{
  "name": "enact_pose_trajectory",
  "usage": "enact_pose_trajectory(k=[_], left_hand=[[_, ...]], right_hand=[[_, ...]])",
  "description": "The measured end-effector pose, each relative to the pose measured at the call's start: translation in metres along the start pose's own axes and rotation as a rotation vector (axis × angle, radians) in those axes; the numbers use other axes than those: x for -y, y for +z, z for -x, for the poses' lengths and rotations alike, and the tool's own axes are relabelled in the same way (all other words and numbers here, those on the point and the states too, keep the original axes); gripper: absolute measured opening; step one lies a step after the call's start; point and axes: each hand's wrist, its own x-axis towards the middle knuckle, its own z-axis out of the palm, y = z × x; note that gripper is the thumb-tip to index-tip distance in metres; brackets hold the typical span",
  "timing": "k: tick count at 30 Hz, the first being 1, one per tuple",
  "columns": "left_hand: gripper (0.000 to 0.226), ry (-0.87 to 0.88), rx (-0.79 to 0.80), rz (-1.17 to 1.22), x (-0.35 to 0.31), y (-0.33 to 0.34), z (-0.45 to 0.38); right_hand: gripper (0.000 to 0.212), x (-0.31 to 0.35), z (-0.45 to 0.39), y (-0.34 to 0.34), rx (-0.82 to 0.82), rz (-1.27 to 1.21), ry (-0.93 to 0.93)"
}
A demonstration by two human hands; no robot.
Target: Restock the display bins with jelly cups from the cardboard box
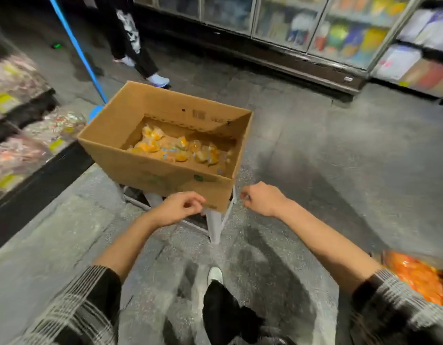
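cardboard box (pixel 150 168) open, on white stand (pixel 214 225), just beyond both sets of fingers | jelly cups (pixel 180 150) orange, loose on box floor | left hand (pixel 176 207), right hand (pixel 261 199) loosely curled, holding nothing | box print, barcode blurred, unreadable

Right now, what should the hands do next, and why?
Probably reach the right hand forward and down into the cardboard box for some jelly cups. Both it and the left hand hover empty, fingers loosely curled, just short of the box's near wall, and a layer of cups lies on the box's bottom.
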Motion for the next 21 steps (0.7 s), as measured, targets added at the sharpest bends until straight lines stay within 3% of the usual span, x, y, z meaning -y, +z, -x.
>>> enact_pose_trajectory(k=[10, 19, 21], left_hand=[[0.03, -0.192, -0.379, 0.172, 0.073, -0.137, -0.076], [0.035, -0.277, -0.613, 0.195, 0.17, -0.255, -0.149], [0.025, -0.321, -0.591, 0.208, 0.2, -0.278, -0.173]], right_hand=[[0.024, 0.049, -0.215, -0.048, 0.144, -0.062, -0.098], [0.022, 0.094, -0.381, -0.021, 0.329, -0.137, -0.017], [0.021, 0.103, -0.416, -0.003, 0.361, -0.133, 0.002]])
